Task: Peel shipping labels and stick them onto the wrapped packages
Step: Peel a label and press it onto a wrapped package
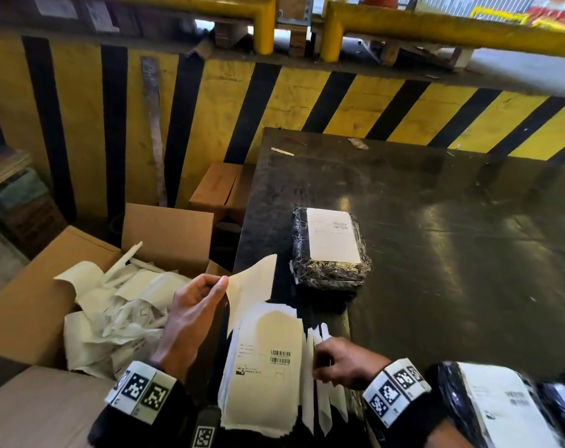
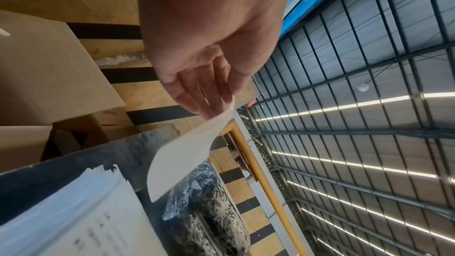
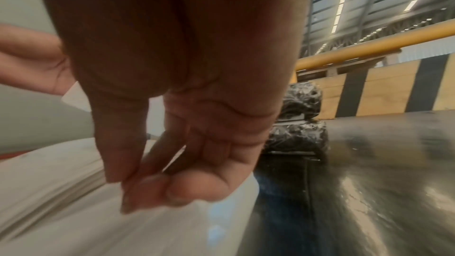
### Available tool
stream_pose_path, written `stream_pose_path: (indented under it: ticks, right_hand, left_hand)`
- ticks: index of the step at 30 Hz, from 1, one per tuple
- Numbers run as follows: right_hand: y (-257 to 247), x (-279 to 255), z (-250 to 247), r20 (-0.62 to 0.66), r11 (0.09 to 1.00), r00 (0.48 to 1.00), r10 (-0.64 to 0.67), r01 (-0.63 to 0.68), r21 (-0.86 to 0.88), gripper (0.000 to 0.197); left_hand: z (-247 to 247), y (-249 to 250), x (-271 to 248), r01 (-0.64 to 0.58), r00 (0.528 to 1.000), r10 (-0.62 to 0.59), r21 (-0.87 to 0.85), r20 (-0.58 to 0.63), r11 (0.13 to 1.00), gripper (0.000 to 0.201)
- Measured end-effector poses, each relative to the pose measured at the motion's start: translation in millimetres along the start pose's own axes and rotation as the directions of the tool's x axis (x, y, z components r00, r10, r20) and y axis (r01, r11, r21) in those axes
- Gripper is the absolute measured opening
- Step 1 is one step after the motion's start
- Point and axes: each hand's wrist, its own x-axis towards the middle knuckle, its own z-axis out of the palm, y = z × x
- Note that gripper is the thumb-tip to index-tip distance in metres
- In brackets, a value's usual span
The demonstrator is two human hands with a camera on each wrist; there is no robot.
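On the dark table's near edge lies a stack of label sheets [image 1: 265, 360] [image 2: 74, 221] [image 3: 61, 192]. My left hand [image 1: 222, 282] [image 2: 221, 104] pinches the corner of a cream sheet [image 1: 255, 286] [image 2: 187, 159] curled up off the stack's top; whether it is label or backing I cannot tell. My right hand [image 1: 318, 360] [image 3: 138, 186] has thumb and fingers pinched on the fanned right edge of the stack. Beyond the stack sits a black wrapped package [image 1: 331, 276] [image 2: 204, 211] [image 3: 298, 135] with a white label [image 1: 332, 237] stuck on top.
An open cardboard box [image 1: 32, 302] at the left holds several crumpled backing papers [image 1: 113, 305]. Another labelled wrapped package [image 1: 501, 405] lies at the bottom right. The dark table [image 1: 452, 253] runs back to a yellow-and-black striped wall [image 1: 339, 98]. A small carton [image 1: 216, 185] stands behind the table's left corner.
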Motion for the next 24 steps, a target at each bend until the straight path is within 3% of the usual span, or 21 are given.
stream_pose_path:
  ticks: [4,7,9,11,15,17,20,22,24]
  right_hand:
    - [-4.5,-4.0,-0.9,-0.153,0.996,0.988,0.028,-0.041,-0.083,0.027]
    - [-21.7,-13.5,-10.1,-0.377,0.96,0.926,0.001,0.104,0.261,0.038]
    - [-38.4,-19.8,-18.9,-0.472,0.822,0.881,0.033,0.245,0.513,0.048]
    - [-53.0,-21.8,-22.9,-0.522,0.727,0.852,0.038,0.335,0.6,0.04]
    - [-60.7,-18.0,-21.3,-0.635,0.747,0.771,0.057,0.389,0.539,0.022]
    - [-59.4,-20.3,-22.8,-0.67,0.728,0.741,0.055,0.43,0.534,0.015]
    - [-55.6,-29.6,-29.9,-0.706,0.686,0.708,0.024,0.502,0.527,0.012]
    - [-50.9,-35.8,-35.4,-0.693,0.672,0.721,0.013,0.507,0.54,0.017]
    - [-43.6,-37.1,-38.2,-0.658,0.654,0.753,0.007,0.494,0.573,0.012]
  left_hand:
    - [6.3,7.3,-7.9,-0.005,0.995,0.008,-0.034,0.102,0.999,0.015]
    - [16.1,7.7,-5.2,-0.079,0.982,0.071,0.039,0.174,0.996,0.013]
    - [28.8,7.2,-6.0,-0.175,0.954,0.148,0.086,0.26,0.981,0.009]
    - [44.1,5.3,-9.3,-0.276,0.909,0.208,0.148,0.362,0.95,0.004]
    - [59.9,5.4,-12.2,-0.341,0.855,0.229,0.173,0.464,0.924,0.005]
    - [56.5,5.3,-7.4,-0.31,0.874,0.229,0.131,0.428,0.942,0.011]
    - [47.6,2.8,2.7,-0.239,0.954,0.222,0.061,0.199,0.969,0.031]
    - [48.2,0.7,10.2,-0.154,0.985,0.149,0.068,0.084,0.986,0.032]
    - [52.5,-1.9,14.5,-0.052,0.99,0.05,0.008,0.13,0.999,0.022]
